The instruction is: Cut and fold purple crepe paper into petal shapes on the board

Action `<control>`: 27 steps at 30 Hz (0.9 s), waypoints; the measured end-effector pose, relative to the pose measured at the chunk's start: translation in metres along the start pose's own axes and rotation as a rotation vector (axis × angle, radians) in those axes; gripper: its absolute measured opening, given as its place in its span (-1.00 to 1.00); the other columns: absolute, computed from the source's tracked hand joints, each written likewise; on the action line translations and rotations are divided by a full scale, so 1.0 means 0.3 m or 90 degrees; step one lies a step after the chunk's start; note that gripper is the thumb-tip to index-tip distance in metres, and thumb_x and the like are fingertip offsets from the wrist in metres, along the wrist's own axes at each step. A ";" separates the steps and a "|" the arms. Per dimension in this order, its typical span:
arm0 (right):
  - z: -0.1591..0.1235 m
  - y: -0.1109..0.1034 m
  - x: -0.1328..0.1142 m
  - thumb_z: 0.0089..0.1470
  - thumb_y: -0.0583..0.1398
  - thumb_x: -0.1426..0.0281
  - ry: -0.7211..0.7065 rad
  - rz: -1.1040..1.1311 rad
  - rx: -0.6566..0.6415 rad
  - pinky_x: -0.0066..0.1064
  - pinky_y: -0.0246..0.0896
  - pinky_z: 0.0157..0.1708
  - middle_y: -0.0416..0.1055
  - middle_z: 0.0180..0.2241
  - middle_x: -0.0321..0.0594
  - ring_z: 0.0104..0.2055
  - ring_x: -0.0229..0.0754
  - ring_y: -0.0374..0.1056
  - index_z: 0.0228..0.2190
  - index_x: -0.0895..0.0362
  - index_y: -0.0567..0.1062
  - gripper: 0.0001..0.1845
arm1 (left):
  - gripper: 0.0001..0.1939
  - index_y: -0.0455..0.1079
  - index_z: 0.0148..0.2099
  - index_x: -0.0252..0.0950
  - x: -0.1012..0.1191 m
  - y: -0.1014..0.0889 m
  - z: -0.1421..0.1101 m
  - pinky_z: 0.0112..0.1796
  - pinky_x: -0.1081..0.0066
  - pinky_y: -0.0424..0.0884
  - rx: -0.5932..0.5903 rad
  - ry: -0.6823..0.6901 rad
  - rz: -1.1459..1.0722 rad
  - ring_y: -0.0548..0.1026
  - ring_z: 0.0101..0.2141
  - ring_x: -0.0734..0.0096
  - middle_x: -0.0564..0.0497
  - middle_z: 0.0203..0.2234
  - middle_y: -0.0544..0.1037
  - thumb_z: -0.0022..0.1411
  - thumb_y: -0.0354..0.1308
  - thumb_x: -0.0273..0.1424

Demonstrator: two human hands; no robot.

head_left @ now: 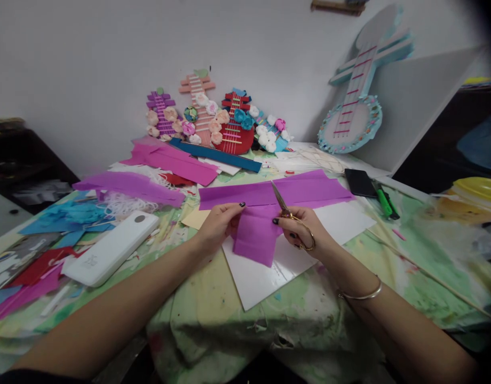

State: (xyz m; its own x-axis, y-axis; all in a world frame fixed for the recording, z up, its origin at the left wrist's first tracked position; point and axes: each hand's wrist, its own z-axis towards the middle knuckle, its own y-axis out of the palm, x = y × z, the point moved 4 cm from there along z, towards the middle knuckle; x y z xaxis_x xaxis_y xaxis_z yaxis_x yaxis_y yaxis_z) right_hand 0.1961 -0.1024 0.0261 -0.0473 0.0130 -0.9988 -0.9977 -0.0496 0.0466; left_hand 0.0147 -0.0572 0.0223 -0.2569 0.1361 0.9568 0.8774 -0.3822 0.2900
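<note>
A small purple piece of crepe paper (254, 241) hangs between my two hands, over a white board (261, 288). My left hand (218, 226) pinches its upper left corner between thumb and fingers. Gold-handled scissors (286, 205) are in my right hand (305, 232), blades pointing up and to the left. The thumb of that hand is at the upper right edge of the small piece. Just behind, a long folded strip of purple crepe paper (315, 191) lies across the board. The scissor tips overlap this strip in view; whether they touch it I cannot tell.
On the left lie a white power bank (113, 248), blue paper (69, 213) and magenta paper (173, 160). Several flower-trimmed paper instruments (229, 122) lean on the wall. To the right are a black phone (361, 183), a green cutter (385, 201), a thin stick (429, 272) and a yellow-lidded tub (477, 189).
</note>
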 end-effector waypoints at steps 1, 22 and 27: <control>0.001 -0.001 0.001 -0.12 0.29 0.34 -0.002 0.003 -0.003 -0.60 -0.23 -0.85 0.10 -0.81 -0.50 -0.82 -0.46 -0.06 -0.53 0.18 0.40 -0.81 | -0.75 0.46 -0.41 -0.41 0.001 -0.004 0.003 -0.55 0.54 0.28 0.010 0.002 0.003 0.39 -0.56 0.53 0.03 -0.57 0.45 0.06 0.28 -0.28; 0.025 -0.040 0.023 -0.11 0.31 0.33 -0.006 0.088 0.040 -0.56 -0.19 -0.86 0.10 -0.80 -0.49 -0.82 -0.43 -0.03 -0.55 0.17 0.37 -0.76 | -0.88 0.49 -0.31 -0.42 -0.026 0.007 -0.016 -0.39 0.45 0.42 0.032 -0.112 -0.008 0.49 -0.45 0.40 -0.09 -0.46 0.56 0.13 0.20 -0.45; 0.026 -0.046 0.018 -0.09 0.30 0.30 -0.016 0.088 0.052 -0.54 -0.19 -0.85 0.11 -0.79 -0.49 -0.82 -0.44 -0.05 -0.58 0.15 0.33 -0.73 | -0.82 0.48 -0.30 -0.41 0.001 -0.031 0.013 -0.39 0.39 0.44 0.076 -0.064 0.110 0.51 -0.42 0.34 -0.14 -0.41 0.57 0.11 0.17 -0.38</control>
State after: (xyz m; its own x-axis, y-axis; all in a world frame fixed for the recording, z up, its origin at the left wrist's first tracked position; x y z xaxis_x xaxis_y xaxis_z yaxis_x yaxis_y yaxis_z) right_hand 0.2092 -0.0939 0.0200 -0.1847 0.0361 -0.9821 -0.9822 0.0289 0.1858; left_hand 0.0080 -0.0500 0.0196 -0.0627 0.1706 0.9833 0.9481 -0.2975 0.1121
